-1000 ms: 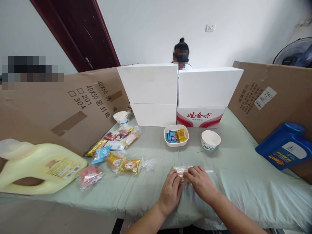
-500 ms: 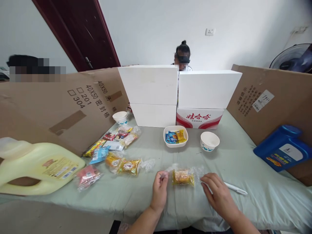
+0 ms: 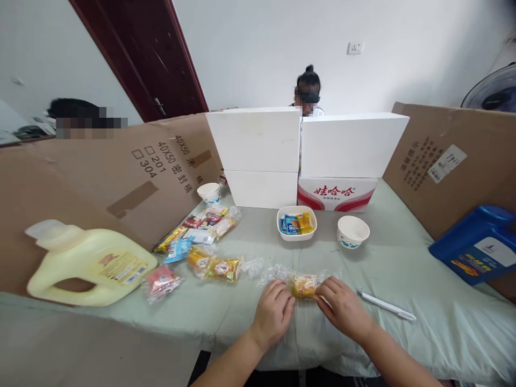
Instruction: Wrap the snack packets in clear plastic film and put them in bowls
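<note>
A wrapped cake (image 3: 304,286) in clear and yellow film lies near the front of the cloth-covered table, between my two hands. My left hand (image 3: 274,312) is closed at its left end, fingers curled onto the film. From the other side, my right hand (image 3: 344,309) grips the right end with thumb and fingers. Crinkled film sticks out behind both hands. Right of my right hand rests a white pen-like tool (image 3: 387,305). Two more wrapped cakes (image 3: 223,269) lie to the left.
Snack packets (image 3: 179,249) and a pink packet (image 3: 161,282) lie left, by a yellow jug (image 3: 97,242). Behind are a white dish (image 3: 297,236) of sachets, a paper bowl (image 3: 353,234) and white boxes (image 3: 262,140). A blue bottle (image 3: 475,244) leans right. Another person sits beyond the boxes.
Both hands have closed in on the wrapped cake: the left now touches its left end and the right its right end. The view has shifted slightly, so the surroundings sit farther right.
</note>
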A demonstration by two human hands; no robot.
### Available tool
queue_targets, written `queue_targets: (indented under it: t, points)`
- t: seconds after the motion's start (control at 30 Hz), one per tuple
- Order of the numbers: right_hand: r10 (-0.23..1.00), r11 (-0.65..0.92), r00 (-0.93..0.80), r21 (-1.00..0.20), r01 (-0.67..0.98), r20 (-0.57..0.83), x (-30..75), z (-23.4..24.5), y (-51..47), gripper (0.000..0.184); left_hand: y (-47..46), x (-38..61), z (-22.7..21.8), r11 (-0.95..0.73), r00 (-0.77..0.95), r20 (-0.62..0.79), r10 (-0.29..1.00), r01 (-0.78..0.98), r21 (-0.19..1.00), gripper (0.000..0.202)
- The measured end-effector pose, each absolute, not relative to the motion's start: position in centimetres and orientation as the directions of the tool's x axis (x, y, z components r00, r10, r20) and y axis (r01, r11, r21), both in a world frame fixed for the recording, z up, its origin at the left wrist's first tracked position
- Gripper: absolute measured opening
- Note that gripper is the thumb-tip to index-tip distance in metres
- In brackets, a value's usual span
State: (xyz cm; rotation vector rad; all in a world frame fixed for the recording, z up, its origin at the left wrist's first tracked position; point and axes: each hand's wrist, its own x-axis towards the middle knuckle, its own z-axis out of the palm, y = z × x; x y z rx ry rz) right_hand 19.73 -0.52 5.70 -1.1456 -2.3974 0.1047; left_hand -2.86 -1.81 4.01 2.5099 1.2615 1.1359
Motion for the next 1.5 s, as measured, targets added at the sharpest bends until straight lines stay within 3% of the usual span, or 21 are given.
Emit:
queue_targets:
  t: [0.1,0.23,0.43,0.6,0.7,0.8,0.97,1.07,1.23,1.3,1.37,1.43,1.5]
  points:
    - [0.75,0.651,-0.561,-0.241,0.72,0.351,19.9,5.0,-0.8,0.019,0.6,-3.2,3.0,-0.568,0.35,0.53,0.772,0.755,0.328,0.028]
    - [0.777,0.589,-0.478,-0.204,0.782,0.408,20.4,3.3,1.0,0.023,3.1,-3.5,2.7,-0.48,0.368,0.399,0.84,0.847,0.228,0.038]
    - [0.893,0.422,-0.377,-0.162,0.892,0.246,21.1,2.3,3.3,0.036,4.2,-3.7,4.2,-0.456,0.406,0.234,0.884,0.86,0.229,0.015]
    - [0.92,0.372,-0.333,-0.195,0.908,0.205,21.7,3.3,2.9,0.029,3.7,-4.6,4.1,-0.549,0.419,0.384,0.823,0.76,0.348,0.018]
    - [0.902,0.411,-0.357,-0.226,0.883,0.244,22.0,4.2,2.5,0.025,3.5,-5.1,3.7,-0.593,0.456,0.393,0.798,0.71,0.381,0.022]
    - [0.88,0.446,-0.361,-0.277,0.851,0.308,21.9,4.4,2.8,0.023,3.8,-5.1,3.3,-0.53,0.437,0.323,0.839,0.79,0.308,0.028]
    - [0.896,0.423,-0.346,-0.297,0.856,0.278,21.7,3.7,3.5,0.023,4.0,-4.6,3.5,-0.438,0.381,0.264,0.886,0.874,0.211,0.013]
    - [0.884,0.438,-0.346,-0.304,0.846,0.314,22.1,4.3,2.5,0.023,3.3,-5.3,3.9,-0.461,0.378,0.337,0.862,0.861,0.213,0.015]
    - [0.77,0.609,-0.46,-0.293,0.737,0.442,23.1,6.4,-1.4,0.02,0.4,-7.1,5.1,-0.601,0.453,0.511,0.731,0.781,0.168,0.024]
    - [0.751,0.635,-0.469,-0.313,0.706,0.466,23.3,7.4,-2.7,0.018,-1.5,-7.2,5.8,-0.689,0.578,0.45,0.681,0.714,0.126,0.025]
    - [0.752,0.631,-0.432,-0.355,0.689,0.498,23.2,8.4,-3.4,0.019,-3.6,-7.0,6.5,-0.775,0.722,0.3,0.624,0.619,0.125,0.024]
    - [0.764,0.627,-0.415,-0.415,0.659,0.495,22.8,9.0,-3.2,0.021,-5.4,-6.3,7.0,-0.829,0.82,0.144,0.555,0.53,0.178,0.021]
    - [0.796,0.602,-0.421,-0.495,0.627,0.436,22.1,9.1,-2.2,0.023,-6.6,-5.4,7.2,-0.814,0.825,0.077,0.56,0.529,0.24,0.017]
